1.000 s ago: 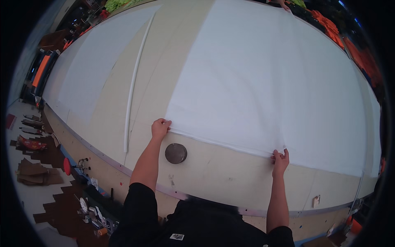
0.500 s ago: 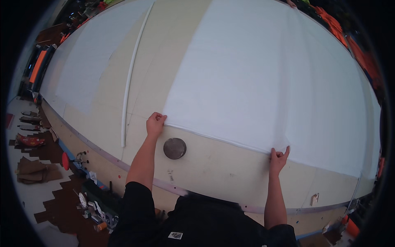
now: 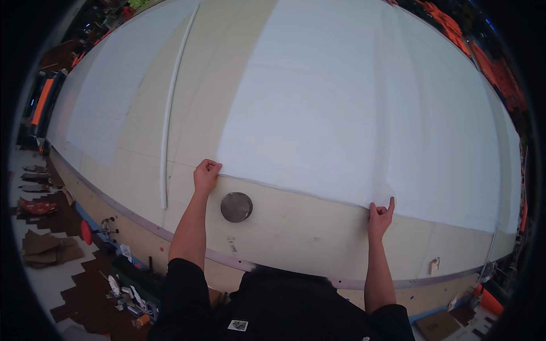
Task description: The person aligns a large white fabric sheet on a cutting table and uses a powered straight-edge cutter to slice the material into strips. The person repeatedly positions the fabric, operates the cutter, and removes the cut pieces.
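Note:
A large white sheet of thin fabric (image 3: 307, 113) lies over the pale table, its near edge running across in front of me. At the sheet's near left corner, my left hand (image 3: 206, 176) is closed, pinching the fabric between thumb and fingers. Farther right along that edge, my right hand (image 3: 381, 220) pinches the sheet, with one finger pointing up and away from the others. A round dark metal disc, like a weight (image 3: 236, 207), rests on the bare tabletop just right of my left forearm, touching neither hand.
A long white rod or strip (image 3: 170, 113) lies on the table (image 3: 136, 136) left of the sheet. Another white sheet (image 3: 105, 96) is beyond it. A red-handled clamp (image 3: 86, 232) sits at the table's left edge. Tools (image 3: 133, 295) stand below, and a small tag (image 3: 434, 265) lies at right.
The sheet's near edge looks straighter and less wrinkled between my hands. Both hands keep their pinch on it. The whole view has shifted slightly.

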Tool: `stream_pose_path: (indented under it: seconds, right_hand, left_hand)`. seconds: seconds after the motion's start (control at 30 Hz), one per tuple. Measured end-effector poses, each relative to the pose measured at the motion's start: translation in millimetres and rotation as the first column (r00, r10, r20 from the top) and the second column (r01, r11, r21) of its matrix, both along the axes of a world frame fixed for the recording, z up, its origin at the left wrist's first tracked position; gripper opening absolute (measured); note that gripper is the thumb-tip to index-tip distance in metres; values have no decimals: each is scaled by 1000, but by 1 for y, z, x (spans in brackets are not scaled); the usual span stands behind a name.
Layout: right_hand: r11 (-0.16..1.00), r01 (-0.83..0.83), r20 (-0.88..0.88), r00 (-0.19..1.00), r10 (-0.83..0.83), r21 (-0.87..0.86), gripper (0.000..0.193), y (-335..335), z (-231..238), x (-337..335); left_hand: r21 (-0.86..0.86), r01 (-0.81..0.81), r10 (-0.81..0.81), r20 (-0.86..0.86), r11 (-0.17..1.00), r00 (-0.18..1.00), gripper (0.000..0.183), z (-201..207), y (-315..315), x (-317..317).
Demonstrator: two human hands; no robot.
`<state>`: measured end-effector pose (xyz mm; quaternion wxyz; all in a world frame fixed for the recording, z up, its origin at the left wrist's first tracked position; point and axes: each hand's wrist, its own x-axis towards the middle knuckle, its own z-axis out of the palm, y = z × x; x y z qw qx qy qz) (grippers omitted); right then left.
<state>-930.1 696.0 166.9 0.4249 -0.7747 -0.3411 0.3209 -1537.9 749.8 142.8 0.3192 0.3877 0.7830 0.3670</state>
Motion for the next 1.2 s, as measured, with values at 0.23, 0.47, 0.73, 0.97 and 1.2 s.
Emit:
stream_pose_path:
  seconds: [0.23,0.47,0.73,0.97,1.2]
  right_hand:
    - [996,-36,150,987,49,-87,84,3,-15,4]
    - [996,-54,180,981,67,-77,80,5,-22,5]
    - [997,-64,171,983,69,-32,77,1,-29,10]
    - [999,-34,74,997,33,18,78,0,-31,9]
    - [998,-62,231,971,60,-2,77,-1,-37,16]
  left_hand:
    - [-20,-29,25,-168,999,985,25,7,-2,8]
    - [16,-169,170,-104,985,980,18,-1,-17,-7]
    - [31,522,-287,-808,852,515,24,49,-38,32]
    - [-11,531,-362,-744,847,562,25,33,-45,19]
    - [-52,522,-434,-630,851,644,64,103,-77,91]
